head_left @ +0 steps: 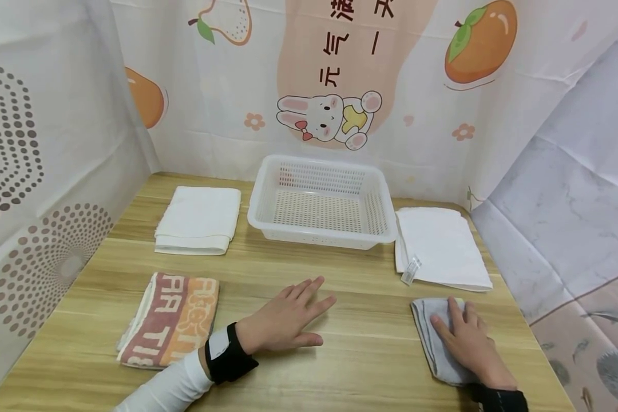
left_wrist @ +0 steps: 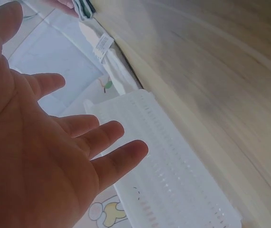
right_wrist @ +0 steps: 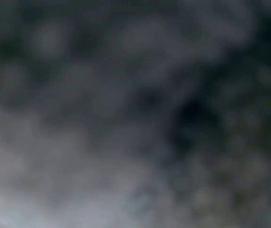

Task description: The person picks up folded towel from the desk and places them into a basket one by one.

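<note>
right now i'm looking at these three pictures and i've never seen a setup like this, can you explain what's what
There is no machine at work here, just a person's left hand and right hand. The big picture comes from a camera worn on the head, looking forward and down. The tilted one comes from the left wrist and shows that palm. The third, from the right wrist, is too dark and blurred to read.

On the table are a basket, a white cloth, a tagged cloth, a patterned cloth and a grey cloth. The right hand rests on the grey cloth; the left hand, fingers spread, holds nothing.
</note>
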A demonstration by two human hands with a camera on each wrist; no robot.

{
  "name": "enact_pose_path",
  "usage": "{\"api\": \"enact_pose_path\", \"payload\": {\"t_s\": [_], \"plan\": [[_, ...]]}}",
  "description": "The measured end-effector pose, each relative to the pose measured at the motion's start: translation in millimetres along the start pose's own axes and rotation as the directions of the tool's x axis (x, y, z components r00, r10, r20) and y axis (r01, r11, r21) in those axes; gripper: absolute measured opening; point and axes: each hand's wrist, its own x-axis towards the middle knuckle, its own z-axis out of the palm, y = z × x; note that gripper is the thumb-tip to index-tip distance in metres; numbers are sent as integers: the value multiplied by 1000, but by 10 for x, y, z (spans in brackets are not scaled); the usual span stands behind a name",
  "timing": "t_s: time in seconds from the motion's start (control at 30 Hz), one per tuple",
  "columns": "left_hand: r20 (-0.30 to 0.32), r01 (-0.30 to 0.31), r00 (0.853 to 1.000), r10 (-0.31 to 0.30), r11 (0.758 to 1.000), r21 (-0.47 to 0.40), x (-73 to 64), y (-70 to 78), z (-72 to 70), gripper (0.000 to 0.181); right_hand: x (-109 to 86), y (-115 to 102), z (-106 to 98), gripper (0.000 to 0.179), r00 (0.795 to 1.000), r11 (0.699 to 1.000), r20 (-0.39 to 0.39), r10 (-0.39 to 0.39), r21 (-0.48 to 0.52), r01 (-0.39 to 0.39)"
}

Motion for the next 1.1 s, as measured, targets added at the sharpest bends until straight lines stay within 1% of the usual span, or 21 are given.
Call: {"api": "enact_pose_path", "payload": {"t_s": [0.37,0.57,0.83,1.1], "plan": [[-2,-27,1000,27,999,18,25,42,24,76,-17,-90,41,95,999,1000,-33,-28,-14,27],[0,-40,999,40,999,32,54,71,38,76,-21,-147,58,95,999,999,-28,-34,-13,34],[10,-67,998,67,998,15,128,115,43,76,-23,-200,77,94,998,999,-38,-42,-17,41],[32,-64,997,64,998,5,160,156,59,76,-38,-291,102,94,997,998,-48,-66,-20,65]]}}
